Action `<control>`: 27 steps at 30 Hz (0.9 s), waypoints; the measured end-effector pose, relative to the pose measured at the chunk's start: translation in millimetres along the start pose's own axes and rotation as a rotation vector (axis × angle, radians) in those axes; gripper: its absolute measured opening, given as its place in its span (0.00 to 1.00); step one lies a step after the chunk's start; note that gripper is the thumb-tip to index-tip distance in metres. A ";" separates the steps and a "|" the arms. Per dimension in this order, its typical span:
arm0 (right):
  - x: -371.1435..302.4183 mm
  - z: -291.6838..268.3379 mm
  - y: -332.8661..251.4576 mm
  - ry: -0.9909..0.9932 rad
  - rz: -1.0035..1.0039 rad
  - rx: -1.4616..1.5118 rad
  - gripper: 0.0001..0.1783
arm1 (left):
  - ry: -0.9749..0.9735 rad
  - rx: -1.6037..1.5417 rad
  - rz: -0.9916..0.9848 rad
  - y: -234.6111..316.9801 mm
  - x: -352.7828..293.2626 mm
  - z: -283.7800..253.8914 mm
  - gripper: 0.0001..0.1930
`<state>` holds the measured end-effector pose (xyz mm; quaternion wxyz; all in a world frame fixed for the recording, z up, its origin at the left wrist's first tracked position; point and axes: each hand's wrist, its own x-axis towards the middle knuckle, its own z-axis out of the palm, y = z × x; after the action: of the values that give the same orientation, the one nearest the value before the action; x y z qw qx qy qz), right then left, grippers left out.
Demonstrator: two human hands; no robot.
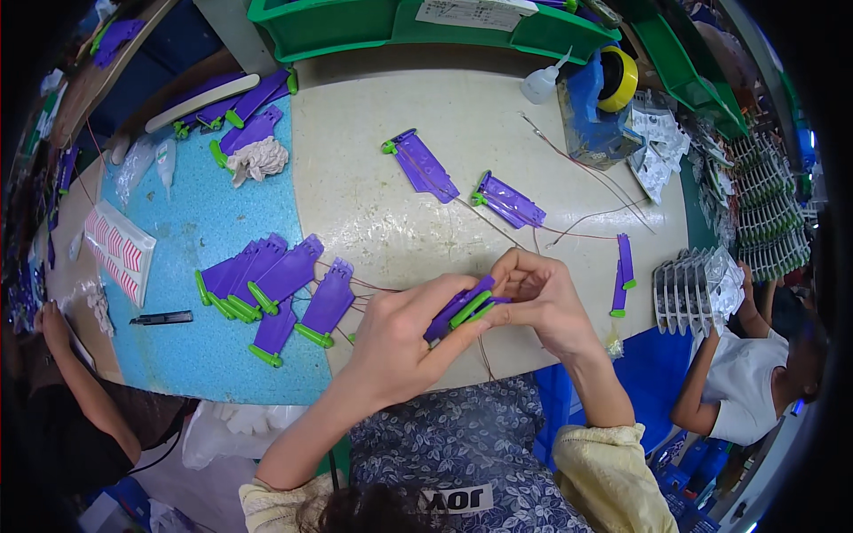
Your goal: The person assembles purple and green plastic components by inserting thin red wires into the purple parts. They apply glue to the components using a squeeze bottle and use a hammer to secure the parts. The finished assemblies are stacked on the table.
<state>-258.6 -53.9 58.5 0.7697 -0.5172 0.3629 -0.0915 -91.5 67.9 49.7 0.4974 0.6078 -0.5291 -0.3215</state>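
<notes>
My left hand and my right hand meet at the table's near edge, both closed on a purple plastic piece with bright green strips. Whether it is one part or two pressed together, I cannot tell, since my fingers cover much of it. To the left of my left hand lies a purple panel with a green end, next to a fanned group of several similar panels. Farther off, two more purple panels, one at the left and one at the right, rest with thin wires beside them.
A blue tape dispenser, a white squeeze bottle and green bins stand at the back. On the blue mat lies a black cutter knife. Narrow purple parts lie at the right. Other people sit at both sides.
</notes>
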 end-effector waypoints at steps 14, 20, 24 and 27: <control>-12.4 23.8 10.8 0.262 -0.417 -0.449 0.18 | 0.286 0.142 0.143 9.3 -8.0 0.3 0.14; -30.1 17.8 -26.6 0.238 -0.297 -0.887 0.15 | -0.083 0.044 -0.063 7.5 -7.9 -14.7 0.18; -33.5 23.7 -30.1 0.256 -0.556 -0.977 0.16 | -0.232 0.102 -0.026 17.9 9.5 -10.5 0.14; -38.9 22.9 -41.5 0.398 -0.624 -0.980 0.13 | -0.310 -0.088 -0.201 23.7 18.6 -13.3 0.10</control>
<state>-261.9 -35.8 117.1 0.2968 -0.8658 0.3308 -0.2297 -82.6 54.8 78.7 0.4014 0.5786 -0.5213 -0.4821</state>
